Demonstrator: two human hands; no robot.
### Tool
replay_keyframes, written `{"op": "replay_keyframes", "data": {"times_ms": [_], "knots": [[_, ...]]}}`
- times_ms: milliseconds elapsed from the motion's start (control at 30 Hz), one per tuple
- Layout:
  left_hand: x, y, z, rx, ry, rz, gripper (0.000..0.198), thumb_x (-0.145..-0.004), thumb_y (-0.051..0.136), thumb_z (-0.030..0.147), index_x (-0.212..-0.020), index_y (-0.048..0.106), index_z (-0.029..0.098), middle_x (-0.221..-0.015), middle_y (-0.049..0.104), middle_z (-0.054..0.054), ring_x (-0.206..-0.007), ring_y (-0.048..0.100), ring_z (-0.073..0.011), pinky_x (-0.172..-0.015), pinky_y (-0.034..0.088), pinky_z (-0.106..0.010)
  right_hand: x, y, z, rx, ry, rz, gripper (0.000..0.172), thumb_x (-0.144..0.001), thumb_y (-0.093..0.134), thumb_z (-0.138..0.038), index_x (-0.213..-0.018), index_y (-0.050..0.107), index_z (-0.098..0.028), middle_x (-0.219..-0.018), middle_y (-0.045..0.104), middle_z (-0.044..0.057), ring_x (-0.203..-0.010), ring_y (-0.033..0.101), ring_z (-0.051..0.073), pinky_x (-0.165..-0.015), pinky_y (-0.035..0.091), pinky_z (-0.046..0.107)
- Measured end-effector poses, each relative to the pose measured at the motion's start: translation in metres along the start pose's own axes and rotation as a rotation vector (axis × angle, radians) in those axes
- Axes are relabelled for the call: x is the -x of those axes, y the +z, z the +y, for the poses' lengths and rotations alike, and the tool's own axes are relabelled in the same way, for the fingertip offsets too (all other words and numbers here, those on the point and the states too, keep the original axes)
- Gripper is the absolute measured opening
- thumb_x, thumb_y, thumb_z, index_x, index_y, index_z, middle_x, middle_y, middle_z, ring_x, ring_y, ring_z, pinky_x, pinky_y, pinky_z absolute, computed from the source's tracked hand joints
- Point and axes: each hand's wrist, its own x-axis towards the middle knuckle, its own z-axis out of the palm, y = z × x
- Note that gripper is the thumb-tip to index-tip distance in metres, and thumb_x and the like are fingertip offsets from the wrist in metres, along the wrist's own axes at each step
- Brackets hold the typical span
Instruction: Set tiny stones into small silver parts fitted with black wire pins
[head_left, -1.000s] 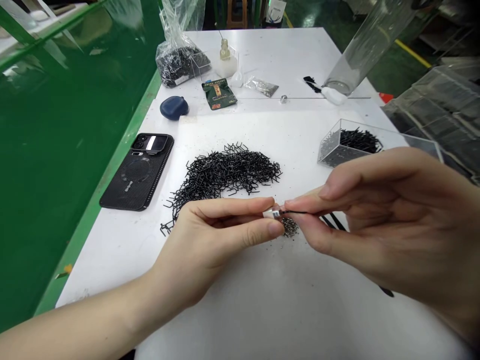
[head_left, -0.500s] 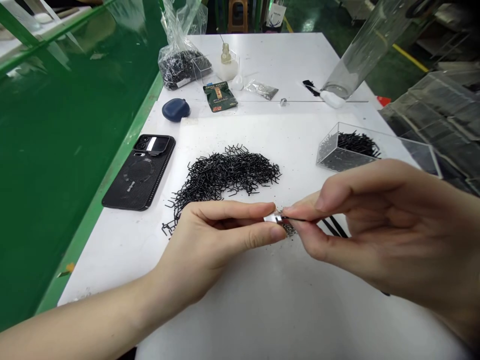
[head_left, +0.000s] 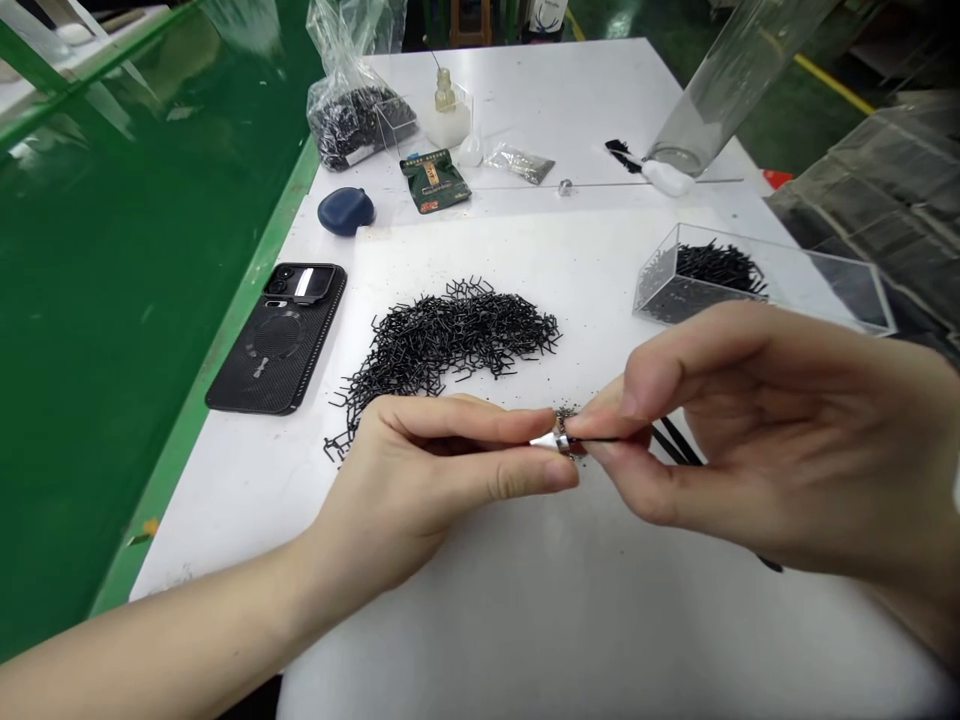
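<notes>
Between the thumb and forefinger of my left hand [head_left: 442,465] is a small silvery-white metal piece [head_left: 551,441]. My right hand [head_left: 720,430] pinches a thin black rod [head_left: 596,440], whose tip meets the right end of the metal piece. Whether the tip is inside it I cannot tell. Below the fingertips lies a scatter of tiny grains [head_left: 566,412]. Behind my left hand spreads a pile of short, bent black pieces [head_left: 465,330]. A few black strips [head_left: 679,442] show on the table beyond my right hand, partly hidden by it.
A clear box [head_left: 660,290] of black pieces stands at the right. To the left lie a black phone [head_left: 277,340] and a navy case [head_left: 346,211]. Farther back are a green packet [head_left: 435,181], a bag of black pieces [head_left: 360,125], a small bottle [head_left: 445,92] and a leaning clear tube [head_left: 720,100].
The view has tilted slightly downward, so the table items sit higher. Both hands keep their pinch; the metal piece appears slightly turned between the fingers.
</notes>
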Motion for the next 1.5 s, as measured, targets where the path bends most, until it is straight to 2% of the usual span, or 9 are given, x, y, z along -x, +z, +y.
{"op": "replay_keyframes", "data": {"times_ms": [433,733,1167,1267,1400,1500], "knots": [[0.003,-0.001,-0.002,0.010,0.008,0.019,0.030,-0.072,0.122,0.021,-0.085,0.100,0.037,-0.092,0.097,0.008,-0.083,0.091,-0.0081,-0.087,0.070,-0.006,0.001,0.000,0.004,-0.046,0.017,0.002,0.037,-0.092,0.093,-0.003,-0.107,0.079,-0.034,-0.096,0.089,-0.005,-0.078,0.089,0.021,-0.067,0.079,0.034],[0.000,0.000,-0.004,0.032,0.029,0.011,0.030,-0.076,0.119,0.016,-0.088,0.100,0.036,-0.093,0.097,0.008,-0.089,0.094,-0.0099,-0.089,0.071,-0.007,-0.002,0.000,0.005,-0.022,-0.029,0.024,0.038,-0.092,0.093,-0.002,-0.109,0.077,-0.032,-0.095,0.089,-0.004,-0.082,0.091,0.021,-0.069,0.078,0.032],[0.000,0.001,-0.004,0.092,0.021,-0.016,0.035,-0.078,0.114,0.003,-0.093,0.099,0.030,-0.093,0.097,0.008,-0.092,0.094,-0.0098,-0.089,0.072,-0.008,-0.003,0.003,0.009,-0.004,-0.056,0.055,0.041,-0.090,0.091,-0.002,-0.111,0.079,-0.036,-0.094,0.089,-0.004,-0.082,0.090,0.024,-0.063,0.076,0.038],[0.001,0.000,-0.004,0.091,0.020,-0.013,0.035,-0.079,0.113,0.002,-0.093,0.099,0.031,-0.093,0.097,0.007,-0.093,0.094,-0.0101,-0.090,0.071,-0.009,-0.004,0.005,0.005,-0.048,-0.018,0.094,0.039,-0.088,0.093,-0.005,-0.106,0.081,-0.037,-0.092,0.089,-0.005,-0.080,0.090,0.025,-0.059,0.076,0.039],[0.000,0.000,-0.005,0.032,0.094,0.071,0.044,-0.076,0.117,0.008,-0.105,0.101,0.037,-0.093,0.095,0.008,-0.088,0.090,-0.0088,-0.086,0.070,-0.010,-0.008,0.004,0.001,-0.122,0.166,0.243,0.042,-0.083,0.102,-0.005,-0.097,0.081,-0.039,-0.090,0.088,-0.005,-0.086,0.092,0.029,-0.059,0.075,0.042],[0.001,0.000,-0.006,-0.112,0.181,0.071,0.035,-0.087,0.113,0.016,-0.107,0.102,0.042,-0.098,0.096,0.007,-0.090,0.086,-0.0084,-0.084,0.068,-0.012,-0.011,0.001,0.005,-0.129,0.220,0.281,0.042,-0.086,0.096,-0.001,-0.096,0.080,-0.039,-0.087,0.088,-0.005,-0.091,0.094,0.030,-0.066,0.077,0.041]]}}
